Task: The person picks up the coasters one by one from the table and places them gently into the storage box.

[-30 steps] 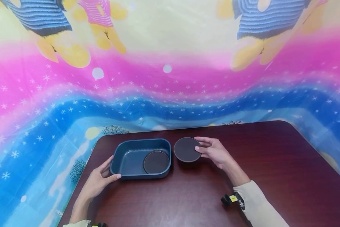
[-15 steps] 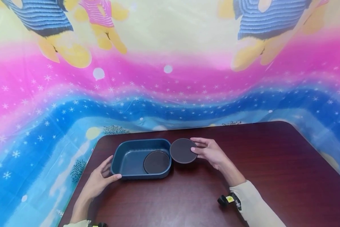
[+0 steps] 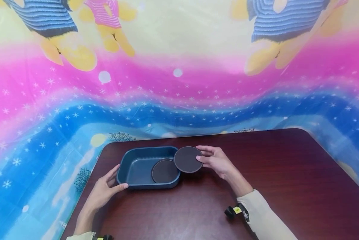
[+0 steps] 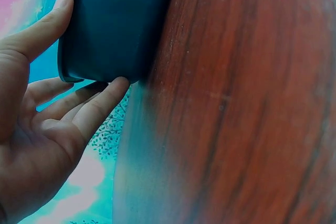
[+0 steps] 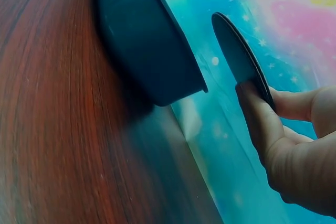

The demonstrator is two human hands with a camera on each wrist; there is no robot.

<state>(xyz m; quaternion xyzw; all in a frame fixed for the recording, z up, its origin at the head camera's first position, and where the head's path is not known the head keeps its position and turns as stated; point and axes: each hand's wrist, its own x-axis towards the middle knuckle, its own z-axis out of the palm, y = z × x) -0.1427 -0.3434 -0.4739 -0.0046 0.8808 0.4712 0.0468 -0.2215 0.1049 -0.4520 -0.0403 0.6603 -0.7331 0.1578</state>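
Note:
A round dark brown coaster [image 3: 187, 159] is pinched at its right edge by my right hand [image 3: 216, 162]. The coaster is raised above the table and overlaps the right rim of a dark blue rectangular container [image 3: 147, 186] in the head view. In the right wrist view, the held coaster [image 5: 239, 51] appears edge-on, apart from the container [image 5: 142, 35]. A second round coaster [image 3: 165, 171] lies inside the container at its right end. At the container's left end, my left hand [image 3: 102, 191] touches its near-left corner, thumb at the near rim and fingers fairly straight along the left side.
The dark red-brown wooden table [image 3: 203, 210] carries the container near its far left part. Behind and beside the table hangs a colourful printed cloth [image 3: 179, 96]. A strap with a small black device [image 3: 237, 210] sits on the right wrist.
My right hand has moved left with the coaster, from beside the container to over its right rim. The container and left hand have stayed in place.

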